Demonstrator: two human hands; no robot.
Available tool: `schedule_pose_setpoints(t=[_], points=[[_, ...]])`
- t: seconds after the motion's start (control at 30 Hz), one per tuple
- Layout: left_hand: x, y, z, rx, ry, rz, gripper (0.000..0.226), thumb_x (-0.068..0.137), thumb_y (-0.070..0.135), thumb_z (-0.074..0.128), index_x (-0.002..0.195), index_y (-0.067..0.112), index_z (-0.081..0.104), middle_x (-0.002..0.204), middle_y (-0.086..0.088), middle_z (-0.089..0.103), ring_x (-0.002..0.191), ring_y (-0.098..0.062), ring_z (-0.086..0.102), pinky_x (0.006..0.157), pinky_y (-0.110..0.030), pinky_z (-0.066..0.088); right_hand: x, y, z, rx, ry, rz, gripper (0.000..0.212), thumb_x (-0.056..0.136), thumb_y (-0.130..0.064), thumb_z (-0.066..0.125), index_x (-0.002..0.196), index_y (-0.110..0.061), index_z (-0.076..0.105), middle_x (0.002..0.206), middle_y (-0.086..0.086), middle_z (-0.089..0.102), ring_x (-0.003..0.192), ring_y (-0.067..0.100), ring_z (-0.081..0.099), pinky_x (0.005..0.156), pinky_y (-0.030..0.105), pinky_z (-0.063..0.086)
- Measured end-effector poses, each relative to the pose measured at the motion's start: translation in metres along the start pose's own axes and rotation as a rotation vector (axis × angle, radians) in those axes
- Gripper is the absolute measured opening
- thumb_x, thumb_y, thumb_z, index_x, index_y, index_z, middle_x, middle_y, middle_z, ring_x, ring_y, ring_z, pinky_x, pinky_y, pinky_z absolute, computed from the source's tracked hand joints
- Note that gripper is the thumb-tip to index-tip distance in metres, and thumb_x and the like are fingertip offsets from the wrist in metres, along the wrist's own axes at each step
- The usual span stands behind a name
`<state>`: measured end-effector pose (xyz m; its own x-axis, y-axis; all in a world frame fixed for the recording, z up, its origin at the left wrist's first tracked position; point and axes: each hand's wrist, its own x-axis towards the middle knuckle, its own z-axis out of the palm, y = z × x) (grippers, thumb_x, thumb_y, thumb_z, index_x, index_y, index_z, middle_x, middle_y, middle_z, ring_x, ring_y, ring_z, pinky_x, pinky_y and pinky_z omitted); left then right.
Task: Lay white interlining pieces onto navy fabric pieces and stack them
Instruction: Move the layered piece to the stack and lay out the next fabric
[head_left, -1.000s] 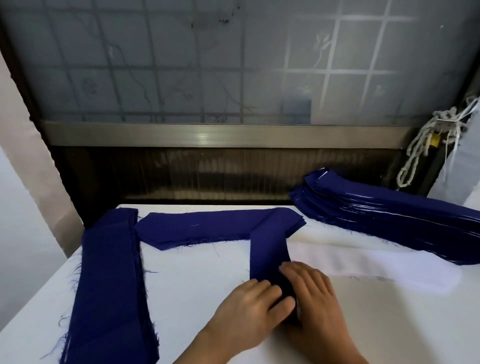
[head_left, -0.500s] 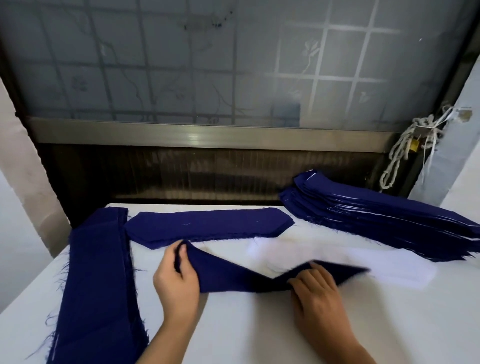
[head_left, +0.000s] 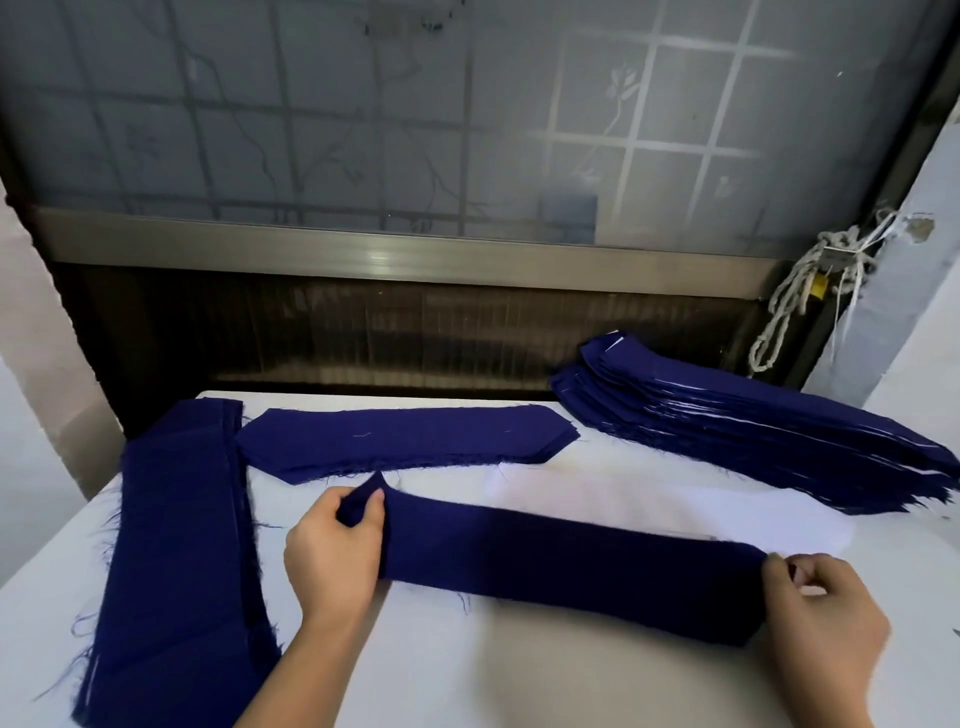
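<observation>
A long navy fabric piece lies stretched across the white table in front of me. My left hand pinches its pointed left end, which is lifted a little. My right hand pinches its right end. Just behind the piece lie white interlining pieces, partly hidden by it. A small pile of pointed navy pieces sits further back, in the middle.
A tall stack of navy pieces with white layers between fills the back right. A long pile of navy strips runs along the left table edge. Beyond the table stands a frosted window, with rope hanging at right.
The navy piece was folded under both hands; my hands have drawn apart, left hand leftward and right hand rightward, and the piece now lies unfolded and stretched between them.
</observation>
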<state>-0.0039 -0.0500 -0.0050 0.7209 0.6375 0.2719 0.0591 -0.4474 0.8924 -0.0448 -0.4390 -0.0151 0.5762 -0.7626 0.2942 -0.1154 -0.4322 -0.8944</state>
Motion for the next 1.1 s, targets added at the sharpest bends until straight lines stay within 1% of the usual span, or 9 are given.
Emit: schedule_pose_setpoints(t=[0.1,0.17,0.27,0.43,0.57,0.63,0.73,0.87,1.1], points=[[-0.001,-0.002,0.002,0.228,-0.111,0.020,0.011,0.086,0.029,0.073,0.081,0.023,0.066,0.071,0.012,0.062,0.070,-0.014,0.057,0.058,-0.030,0.042,0.005,0.001,0.002,-0.068,-0.026,0.068,0.021,0.081,-0.018,0.064,0.066,-0.012,0.051,0.068,0.005,0.062,0.068,0.031,0.057,0.078,0.036,0.045],[-0.001,-0.002,0.002,0.251,-0.126,0.047,0.008,0.084,0.023,0.075,0.088,0.024,0.068,0.084,0.010,0.063,0.085,-0.018,0.058,0.068,-0.035,0.049,0.007,0.003,0.000,-0.053,-0.040,0.120,0.011,0.078,-0.014,0.064,0.071,-0.013,0.056,0.073,0.007,0.065,0.074,0.032,0.058,0.079,0.031,0.045],[-0.003,-0.001,0.003,0.238,-0.125,0.067,0.022,0.083,0.016,0.075,0.100,0.024,0.064,0.095,0.010,0.055,0.096,-0.018,0.050,0.081,-0.038,0.049,0.007,0.004,-0.003,-0.014,-0.033,0.144,0.011,0.077,-0.006,0.059,0.079,-0.017,0.061,0.082,0.005,0.066,0.080,0.031,0.058,0.084,0.038,0.046],[-0.006,-0.002,0.005,0.211,-0.190,0.203,0.018,0.085,0.015,0.072,0.093,0.029,0.064,0.089,0.016,0.057,0.087,-0.011,0.053,0.072,-0.028,0.047,-0.006,-0.013,-0.002,-0.104,-0.039,-0.093,0.009,0.073,-0.022,0.053,0.078,-0.022,0.060,0.090,0.000,0.058,0.086,0.026,0.054,0.087,0.045,0.043],[-0.009,-0.001,0.009,0.237,-0.291,0.269,0.018,0.089,0.024,0.067,0.082,0.037,0.057,0.069,0.018,0.059,0.064,-0.001,0.056,0.055,-0.014,0.036,-0.013,-0.019,0.011,-0.315,-0.143,-0.452,0.016,0.079,0.003,0.064,0.086,-0.012,0.063,0.087,0.002,0.060,0.082,0.029,0.056,0.074,0.045,0.048],[-0.009,-0.002,0.011,0.291,-0.312,0.305,0.018,0.090,0.027,0.065,0.078,0.037,0.055,0.063,0.018,0.058,0.059,-0.001,0.055,0.051,-0.013,0.033,-0.019,-0.028,0.025,-0.302,-0.266,-0.532,0.016,0.083,0.001,0.065,0.093,-0.011,0.064,0.089,-0.002,0.059,0.082,0.023,0.057,0.070,0.042,0.051],[-0.009,-0.002,0.011,0.350,-0.321,0.330,0.020,0.091,0.027,0.063,0.075,0.036,0.054,0.061,0.018,0.057,0.056,-0.001,0.054,0.048,-0.012,0.030,-0.028,-0.047,0.057,-0.239,-0.406,-0.586,0.013,0.090,-0.008,0.062,0.101,-0.013,0.064,0.095,-0.007,0.058,0.085,0.012,0.057,0.074,0.031,0.049],[-0.009,-0.002,0.009,0.375,-0.326,0.333,0.021,0.090,0.027,0.063,0.072,0.034,0.054,0.061,0.019,0.056,0.057,-0.001,0.054,0.048,-0.013,0.029,-0.038,-0.075,0.106,-0.212,-0.530,-0.627,0.015,0.094,-0.017,0.058,0.107,-0.015,0.065,0.101,-0.006,0.059,0.086,0.010,0.056,0.076,0.028,0.050],[-0.008,-0.004,0.012,0.396,-0.345,0.350,0.018,0.090,0.029,0.062,0.073,0.033,0.057,0.061,0.021,0.055,0.057,-0.001,0.053,0.049,-0.012,0.030,-0.043,-0.081,0.141,-0.520,-0.577,-0.633,0.014,0.092,-0.016,0.050,0.094,-0.010,0.063,0.095,0.001,0.056,0.089,0.019,0.051,0.067,0.025,0.040]])
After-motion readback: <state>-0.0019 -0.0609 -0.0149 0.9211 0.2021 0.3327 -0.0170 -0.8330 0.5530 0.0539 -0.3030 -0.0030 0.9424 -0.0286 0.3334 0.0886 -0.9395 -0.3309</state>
